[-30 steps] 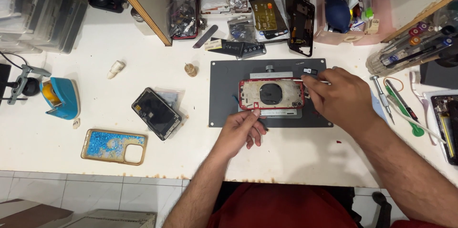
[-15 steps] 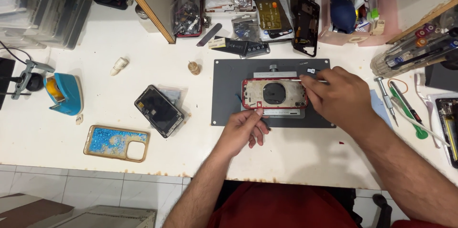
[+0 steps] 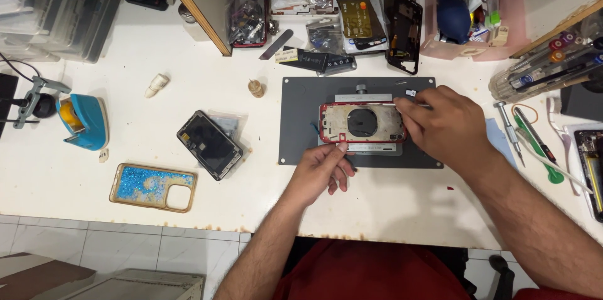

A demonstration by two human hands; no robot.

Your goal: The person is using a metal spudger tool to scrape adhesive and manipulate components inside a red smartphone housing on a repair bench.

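Left hand (image 3: 320, 171) pinches near edge of red phone frame (image 3: 362, 123), on grey mat (image 3: 301, 118) mid-table. Right hand (image 3: 443, 125) pinches a thin tool at its right end. Both unmoved since a second ago; work stays there.

White table (image 3: 188, 74) carries grey mat (image 3: 295, 124), seemingly rubber.

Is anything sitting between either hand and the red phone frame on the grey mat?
Nothing visible. The left hand already touches the lower edge of the red phone frame, and the right hand rests at its right end, holding a thin tool over its top edge. The grey mat around it is bare.
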